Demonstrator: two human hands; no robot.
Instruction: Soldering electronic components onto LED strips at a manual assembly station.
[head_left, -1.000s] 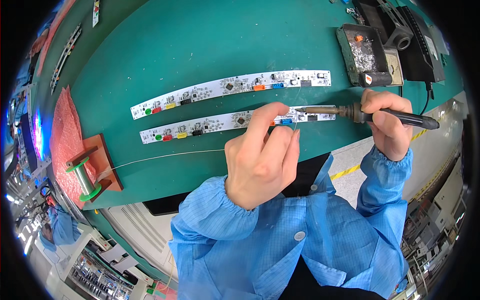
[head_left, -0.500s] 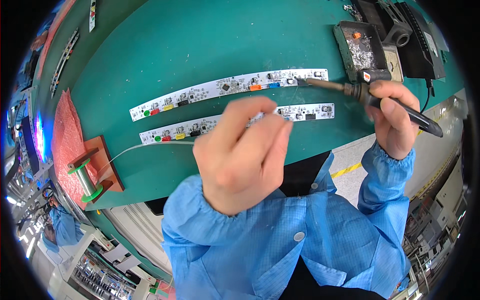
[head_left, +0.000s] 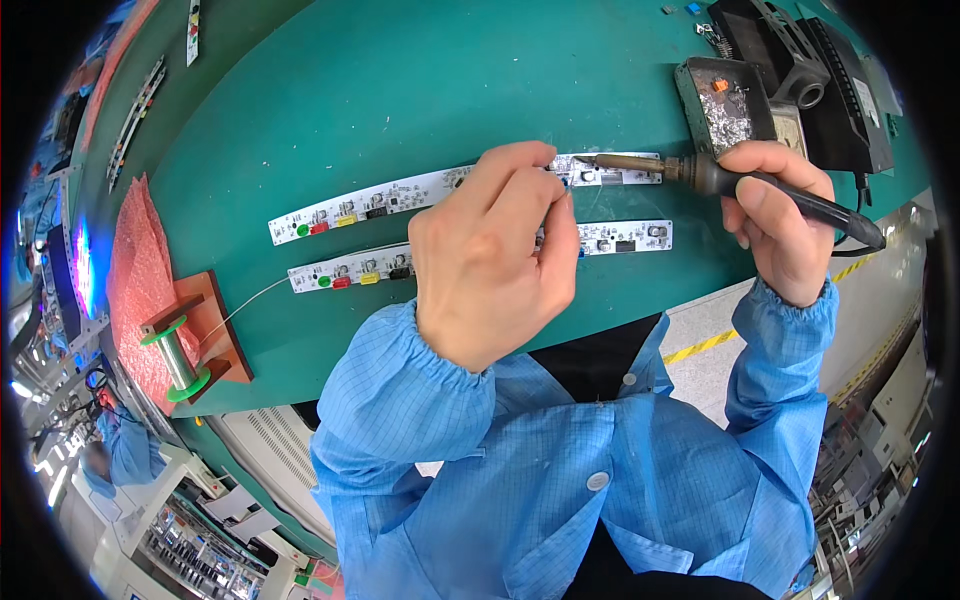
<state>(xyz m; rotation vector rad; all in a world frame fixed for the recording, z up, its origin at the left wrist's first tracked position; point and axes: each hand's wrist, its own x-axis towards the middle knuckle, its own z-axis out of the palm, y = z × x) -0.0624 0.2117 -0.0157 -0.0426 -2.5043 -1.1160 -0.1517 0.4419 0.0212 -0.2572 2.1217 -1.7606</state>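
Observation:
Two long white circuit strips lie side by side on the green mat: the far strip (head_left: 370, 201) and the near strip (head_left: 345, 270). My right hand (head_left: 780, 215) grips a soldering iron (head_left: 700, 175), its tip resting on the right part of the far strip. My left hand (head_left: 495, 255) hovers over the middle of both strips, fingers pinched on thin solder wire (head_left: 245, 303) that runs back to a spool (head_left: 175, 357). The wire's end is hidden under my fingers.
The spool sits on a wooden stand (head_left: 215, 335) at the mat's left edge, beside a pink foam sheet (head_left: 135, 275). A soldering station with a metal-wool tip cleaner (head_left: 725, 105) stands at the back right. More white strips (head_left: 135, 115) lie far left.
The iron's tip went from the near strip up to the far strip. My left hand lifted toward me, then moved back down over the strips, still pinching the wire.

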